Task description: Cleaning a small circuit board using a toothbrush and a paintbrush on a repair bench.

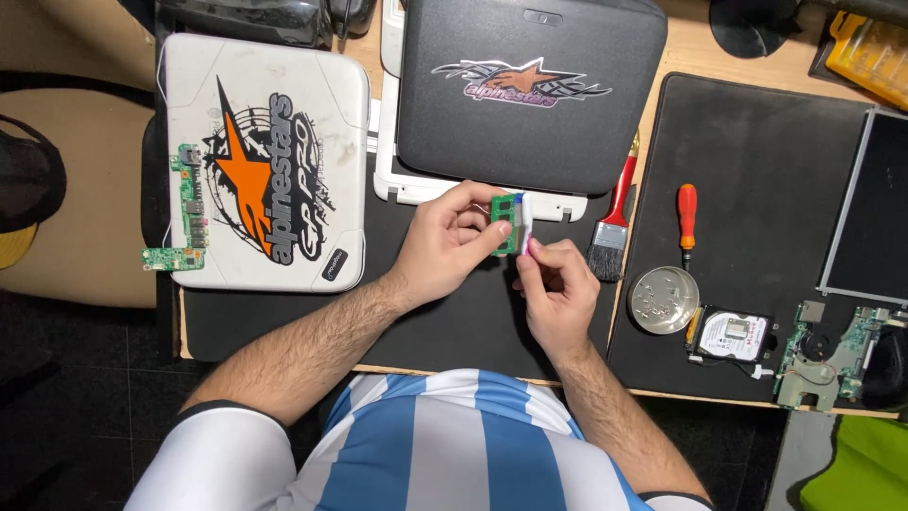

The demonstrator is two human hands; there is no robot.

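The left hand pinches a small green memory module by its edges, thumb and fingers clamped on it, above the near part of the black mat, just this side of the dark laptop lid; the right hand grips a small white eraser-like block between thumb and fingertips and holds it against the module's right edge. The module looks light, thin and stiff, and likely fragile at its chips and contact row, so the bare short edges seem the safest places to hold; the block appears small and easy to lose from the fingers. The left thumb covers part of the board; the contact row is too small to make out; what the white block really is stays uncertain. To the right lie a red-handled brush, a red-handled screwdriver, a round metal dish and a hard drive; a white laptop lid sits far left.
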